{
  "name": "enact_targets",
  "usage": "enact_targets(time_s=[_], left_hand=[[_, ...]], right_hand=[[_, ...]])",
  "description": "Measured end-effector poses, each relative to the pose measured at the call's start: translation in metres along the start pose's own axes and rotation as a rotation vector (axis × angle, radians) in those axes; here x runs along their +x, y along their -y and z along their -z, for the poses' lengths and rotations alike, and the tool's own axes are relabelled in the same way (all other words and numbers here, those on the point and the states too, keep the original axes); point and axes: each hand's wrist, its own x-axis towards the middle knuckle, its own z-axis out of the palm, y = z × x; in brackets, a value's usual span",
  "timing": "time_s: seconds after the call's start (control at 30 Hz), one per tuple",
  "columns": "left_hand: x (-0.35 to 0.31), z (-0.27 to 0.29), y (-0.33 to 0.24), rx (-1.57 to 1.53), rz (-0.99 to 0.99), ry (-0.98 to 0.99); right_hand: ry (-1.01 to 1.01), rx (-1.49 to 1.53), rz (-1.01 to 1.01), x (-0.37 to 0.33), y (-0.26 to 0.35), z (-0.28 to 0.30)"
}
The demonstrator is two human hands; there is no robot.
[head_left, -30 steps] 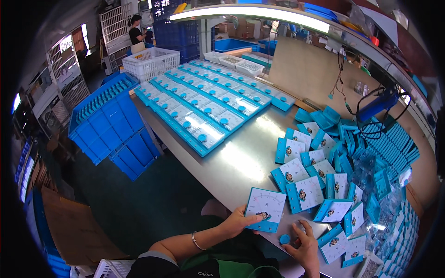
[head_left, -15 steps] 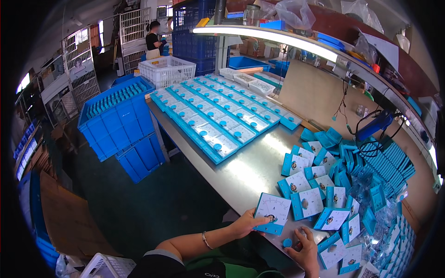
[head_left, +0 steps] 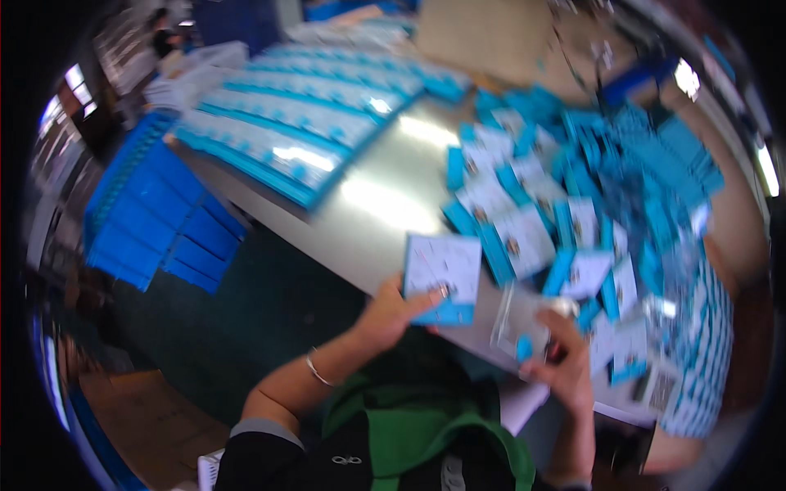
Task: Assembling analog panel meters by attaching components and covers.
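My left hand [head_left: 391, 313] grips a panel meter [head_left: 446, 266] by its lower edge, with the thumb across the front. The meter has a white dial face and a teal base, and its face is turned up toward me. To the right, my right hand [head_left: 566, 360] has thumb and fingers curled at a clear plastic cover [head_left: 509, 315] bearing a round teal knob [head_left: 524, 349]. Blur hides exactly where the fingertips meet the cover. Just beyond both hands lie several more uncovered panel meters [head_left: 524, 237] in a loose group on the metal table [head_left: 377, 204].
Rows of covered meters [head_left: 282, 127] fill the table's far left. Teal housings [head_left: 671, 151] and clear covers pile up at the right. A blue crate [head_left: 155, 209] stands left of the table, with a white basket [head_left: 196, 69] behind. A person [head_left: 164, 37] is in the background.
The view has swung down and right and is blurred. My right hand has drawn the clear cover with its teal knob nearer to itself. My left hand still holds the meter, now more upright.
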Motion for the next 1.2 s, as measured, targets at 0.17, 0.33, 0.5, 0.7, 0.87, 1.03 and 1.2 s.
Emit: enact_targets(time_s=[0.17, 0.33, 0.5, 0.7, 0.87, 1.03, 1.2], left_hand=[[0.009, -0.014, 0.005, -0.348, 0.198, 0.210], [0.006, -0.032, 0.020, -0.508, 0.344, 0.303], [0.001, -0.032, 0.025, -0.512, 0.373, 0.304], [0.003, -0.024, 0.026, -0.528, 0.395, 0.298], [0.005, -0.020, 0.025, -0.537, 0.430, 0.324], [-0.009, -0.032, 0.022, -0.276, 0.276, 0.274], [-0.014, -0.026, 0.036, -0.072, 0.195, 0.246]], right_hand=[[0.001, 0.010, -0.044, 0.058, 0.036, 0.003], [0.007, 0.001, 0.075, 0.057, 0.018, -0.008], [0.103, 0.024, 0.058, 0.057, 0.017, -0.011], [0.142, -0.006, 0.039, 0.062, 0.011, -0.017], [0.206, 0.099, -0.017, 0.066, 0.009, -0.019], [0.211, -0.012, 0.041, 0.050, 0.020, -0.022], [0.119, -0.175, 0.192, 0.022, 0.014, -0.027]])
